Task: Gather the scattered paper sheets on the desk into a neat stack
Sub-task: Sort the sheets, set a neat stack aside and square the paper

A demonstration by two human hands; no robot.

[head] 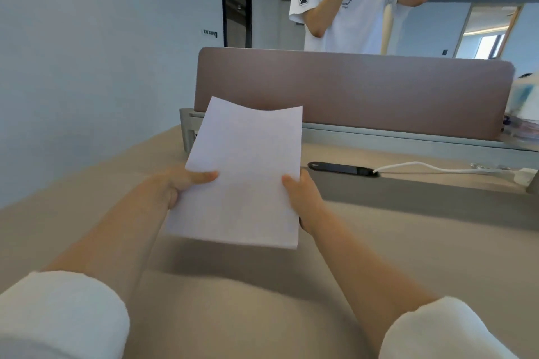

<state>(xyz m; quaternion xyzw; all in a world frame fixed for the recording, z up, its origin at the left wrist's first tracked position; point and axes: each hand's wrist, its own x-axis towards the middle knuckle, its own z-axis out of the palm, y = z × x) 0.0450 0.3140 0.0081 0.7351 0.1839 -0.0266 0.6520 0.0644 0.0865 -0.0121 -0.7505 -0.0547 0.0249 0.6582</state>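
Above tabletop (408,242), paper sheets (248,172) are gripped, left hand (180,183) at 9 o'clock, right hand (300,195) at 3; squaring and set-down judged next.

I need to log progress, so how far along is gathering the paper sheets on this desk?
Gathering looks done: no loose sheets show on the visible desk. In hand: the left hand and right hand grip the paper stack by its side edges, raised off the desk. Left: probably squaring it and laying it down; its far edge sags.
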